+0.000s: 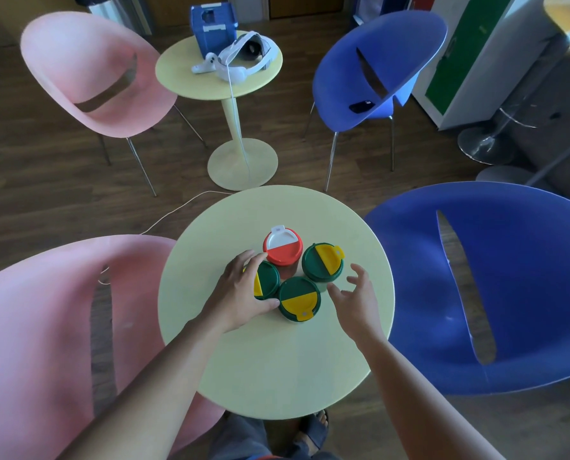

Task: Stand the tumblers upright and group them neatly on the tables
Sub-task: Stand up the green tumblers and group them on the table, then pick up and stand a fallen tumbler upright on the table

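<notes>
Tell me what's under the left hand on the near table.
The left hand covers a green tumbler with a green and yellow lid. Its fingers hide the lid's left part; the tumbler's body is unseen.

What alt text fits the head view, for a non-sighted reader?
Four lidded plastic tumblers stand upright, clustered on a round pale-yellow table: one red-and-white, three green-and-yellow. The left hand grips the leftmost green-and-yellow tumbler; the right hand hovers open beside the cluster. Pink and blue chairs surround the table.
</notes>
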Demonstrator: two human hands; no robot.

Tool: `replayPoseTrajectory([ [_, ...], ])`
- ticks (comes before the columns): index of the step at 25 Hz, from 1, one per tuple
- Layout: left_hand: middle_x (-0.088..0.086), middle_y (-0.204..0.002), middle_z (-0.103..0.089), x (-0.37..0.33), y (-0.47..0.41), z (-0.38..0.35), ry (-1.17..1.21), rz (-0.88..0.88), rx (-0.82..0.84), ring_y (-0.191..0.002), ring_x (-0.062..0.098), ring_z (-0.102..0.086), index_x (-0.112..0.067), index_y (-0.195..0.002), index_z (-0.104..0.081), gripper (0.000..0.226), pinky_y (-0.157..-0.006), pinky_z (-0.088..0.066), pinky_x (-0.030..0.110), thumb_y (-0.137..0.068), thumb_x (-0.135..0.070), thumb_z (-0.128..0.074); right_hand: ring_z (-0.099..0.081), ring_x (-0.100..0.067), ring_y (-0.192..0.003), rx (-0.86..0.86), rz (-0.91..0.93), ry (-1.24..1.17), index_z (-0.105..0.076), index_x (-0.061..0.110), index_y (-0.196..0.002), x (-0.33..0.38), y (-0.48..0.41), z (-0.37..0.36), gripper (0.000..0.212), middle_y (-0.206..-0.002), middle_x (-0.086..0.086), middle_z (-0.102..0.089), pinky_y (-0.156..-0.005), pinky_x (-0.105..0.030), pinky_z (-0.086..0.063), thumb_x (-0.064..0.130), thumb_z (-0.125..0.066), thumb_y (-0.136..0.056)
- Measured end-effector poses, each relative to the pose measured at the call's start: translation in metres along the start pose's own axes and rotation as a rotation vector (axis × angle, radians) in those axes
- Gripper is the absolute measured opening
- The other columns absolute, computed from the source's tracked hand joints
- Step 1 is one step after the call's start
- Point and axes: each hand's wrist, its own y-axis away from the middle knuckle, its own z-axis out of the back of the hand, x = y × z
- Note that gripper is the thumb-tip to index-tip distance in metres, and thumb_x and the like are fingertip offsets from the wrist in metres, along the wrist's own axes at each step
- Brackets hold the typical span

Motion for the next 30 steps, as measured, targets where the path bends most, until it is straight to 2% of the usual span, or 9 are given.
replayPoseTrajectory([
  [2, 0.003, -0.155, -0.032, -0.011, 0.0, 0.002, -0.007, -0.06, -0.045, -0.146, 0.021, -0.026, -0.021, -0.15, -0.034, 0.085, -0.116, -0.029, 0.034, -0.079, -0.04, -0.077, -0.062, -0.021, -0.109, -0.004, 0.037, 0.027, -0.036, 0.025, -0.144, 0.0, 0.006, 0.007, 0.06, -0.141, -0.006, -0.049, -0.085, -0.034, -0.053, 0.035, -0.064, -0.091],
  [5, 0.006, -0.142, -0.047, -0.03, -0.004, 0.008, -0.022, -0.137, -0.131, -0.136, 0.025, -0.04, -0.015, -0.139, -0.05, 0.063, -0.111, -0.039, 0.038, -0.083, -0.031, -0.075, -0.06, -0.021, -0.113, -0.016, 0.137, 0.118, -0.045, 0.023, -0.138, 0.002, 0.014, 0.02, 0.049, -0.141, -0.004, -0.049, -0.085, -0.028, -0.047, 0.032, -0.061, -0.093],
  [9, 0.006, -0.133, -0.053, -0.061, -0.014, 0.025, -0.011, -0.249, -0.155, -0.133, 0.026, -0.045, -0.013, -0.125, -0.061, 0.046, -0.108, -0.041, 0.038, -0.083, -0.026, -0.074, -0.055, -0.012, -0.089, -0.055, 0.262, 0.257, -0.054, 0.022, -0.13, 0.01, 0.028, 0.045, 0.036, -0.137, 0.0, -0.051, -0.083, -0.027, -0.046, 0.033, -0.058, -0.095],
  [11, 0.003, -0.134, -0.052, -0.08, -0.019, 0.034, -0.006, -0.304, -0.123, -0.13, 0.023, -0.046, -0.016, -0.125, -0.061, 0.044, -0.107, -0.043, 0.037, -0.085, -0.03, -0.073, -0.059, -0.015, -0.087, -0.115, 0.303, 0.305, -0.055, 0.024, -0.128, 0.014, 0.038, 0.058, 0.035, -0.134, 0.002, -0.053, -0.081, -0.028, -0.046, 0.034, -0.058, -0.095],
  [15, -0.002, -0.142, -0.046, -0.121, -0.027, 0.053, 0.014, -0.462, -0.043, -0.135, 0.017, -0.041, -0.02, -0.13, -0.058, 0.043, -0.11, -0.038, 0.034, -0.09, -0.037, -0.066, -0.054, -0.024, -0.116, -0.297, 0.331, 0.367, -0.057, 0.023, -0.125, 0.017, 0.063, 0.086, 0.036, -0.131, 0.001, -0.055, -0.094, -0.035, -0.047, 0.034, -0.061, -0.092],
  [19, 0.003, -0.148, -0.044, -0.174, -0.03, 0.065, 0.009, -0.645, 0.03, -0.141, 0.02, -0.036, -0.017, -0.136, -0.054, 0.049, -0.113, -0.026, 0.027, -0.091, -0.033, -0.066, -0.042, -0.031, -0.138, -0.516, 0.289, 0.464, -0.058, 0.019, -0.129, 0.019, 0.095, 0.116, 0.042, -0.144, -0.007, -0.051, -0.107, -0.045, -0.041, 0.034, -0.063, -0.089],
  [21, 0.005, -0.151, -0.041, -0.203, -0.031, 0.065, -0.009, -0.726, 0.072, -0.145, 0.025, -0.03, -0.017, -0.139, -0.05, 0.053, -0.115, -0.025, 0.031, -0.092, -0.034, -0.065, -0.03, -0.033, -0.146, -0.6, 0.219, 0.475, -0.055, 0.02, -0.133, 0.019, 0.113, 0.132, 0.046, -0.152, -0.008, -0.043, -0.112, -0.046, -0.034, 0.034, -0.062, -0.09],
  [24, 0.005, -0.154, -0.038, -0.247, -0.026, 0.057, -0.037, -0.836, 0.105, -0.149, 0.026, -0.024, -0.02, -0.144, -0.045, 0.057, -0.118, -0.022, 0.034, -0.093, -0.04, -0.061, -0.021, -0.03, -0.15, -0.713, 0.163, 0.481, -0.049, 0.023, -0.139, 0.012, 0.141, 0.163, 0.05, -0.159, -0.006, -0.032, -0.116, -0.044, -0.028, 0.037, -0.059, -0.091],
  [30, 0.003, -0.164, -0.026, -0.348, -0.004, 0.019, -0.12, -1.023, 0.192, -0.155, 0.024, -0.007, -0.026, -0.153, -0.03, 0.066, -0.123, -0.013, 0.037, -0.096, -0.046, -0.055, -0.018, -0.027, -0.151, -0.919, 0.073, 0.461, -0.044, 0.026, -0.144, -0.012, 0.185, 0.246, 0.058, -0.161, -0.005, -0.028, -0.118, -0.042, -0.023, 0.039, -0.06, -0.09],
])
